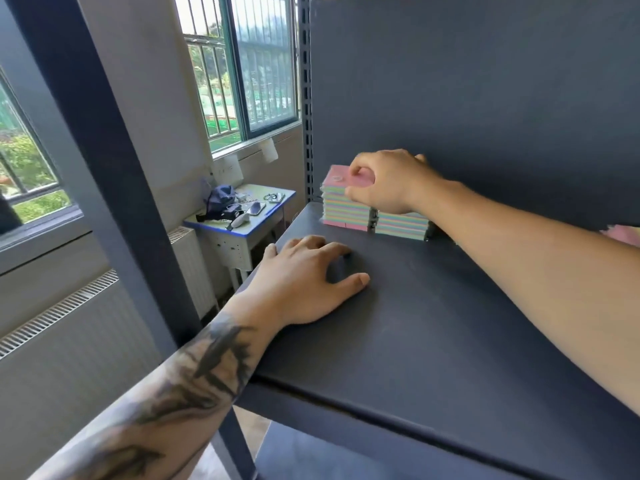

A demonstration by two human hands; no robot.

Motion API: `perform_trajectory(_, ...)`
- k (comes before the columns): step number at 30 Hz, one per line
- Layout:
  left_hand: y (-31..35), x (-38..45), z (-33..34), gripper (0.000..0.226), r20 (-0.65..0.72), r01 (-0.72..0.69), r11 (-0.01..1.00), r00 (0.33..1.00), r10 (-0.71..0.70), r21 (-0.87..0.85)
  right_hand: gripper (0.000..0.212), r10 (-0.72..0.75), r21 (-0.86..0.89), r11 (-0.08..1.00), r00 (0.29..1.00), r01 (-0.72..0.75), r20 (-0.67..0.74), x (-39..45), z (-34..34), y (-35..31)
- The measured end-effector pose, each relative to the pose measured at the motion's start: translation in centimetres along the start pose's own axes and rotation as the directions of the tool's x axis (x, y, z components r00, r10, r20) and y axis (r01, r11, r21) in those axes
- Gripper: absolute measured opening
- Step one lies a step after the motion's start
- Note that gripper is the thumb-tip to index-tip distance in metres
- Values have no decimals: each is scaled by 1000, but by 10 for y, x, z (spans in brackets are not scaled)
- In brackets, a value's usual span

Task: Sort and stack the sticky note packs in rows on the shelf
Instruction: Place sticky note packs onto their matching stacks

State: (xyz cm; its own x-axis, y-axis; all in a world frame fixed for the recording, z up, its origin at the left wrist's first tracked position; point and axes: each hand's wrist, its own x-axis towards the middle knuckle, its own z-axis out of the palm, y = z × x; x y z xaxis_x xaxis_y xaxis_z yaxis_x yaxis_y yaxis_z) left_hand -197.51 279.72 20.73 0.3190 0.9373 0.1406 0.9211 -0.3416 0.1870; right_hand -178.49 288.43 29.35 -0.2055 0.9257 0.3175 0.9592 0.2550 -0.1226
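Note:
Two stacks of pastel sticky note packs stand side by side at the back left of the dark shelf board (433, 323). The taller left stack (344, 211) has a pink pack (337, 176) on top. My right hand (384, 181) reaches over it, fingers and thumb curled round the right part of that pink pack. The lower right stack (401, 225) sits partly under my right wrist. My left hand (304, 278) rests on the board in front of the stacks, fingers loosely bent, holding nothing. At the far right edge a bit of another pink pack (623, 233) shows behind my forearm.
The shelf's dark back panel (485, 81) rises right behind the stacks. A slotted upright (306, 98) stands at the back left corner and a thick post (93, 150) at the front left. Beyond the shelf stands a small desk (242, 211) with clutter, under barred windows.

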Motion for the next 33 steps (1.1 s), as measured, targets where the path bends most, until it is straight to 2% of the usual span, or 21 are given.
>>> perform_trajectory(11,1,1,-1,74,9,-21,999,1000,21,25,51,32,-8,999,999,-32,18,3,8,-2)
perform_trajectory(16,4,-2,-3,68,18,-6,1000,1000,5,30,65,51,-31,998,999,-51,14,-6,10,-2)
perform_trajectory(18,10,-4,-7,63,13,-4,999,1000,3,46,71,19,-22,1000,1000,-19,-22,-20,4,1)
perform_trajectory(20,23,-6,-10,61,7,-11,998,1000,11,62,63,-40,5,999,997,40,-67,-42,-6,11)
perform_trajectory(22,44,-9,-11,65,27,-17,998,999,16,53,50,-89,-4,996,994,89,-65,-70,-17,29)
perform_trajectory(25,94,-12,-3,77,88,-35,999,996,32,30,41,-121,-40,992,992,120,-23,-123,-34,69)
perform_trajectory(33,284,-19,27,69,110,-166,984,981,160,57,31,-34,-44,998,999,35,6,-287,-85,230)
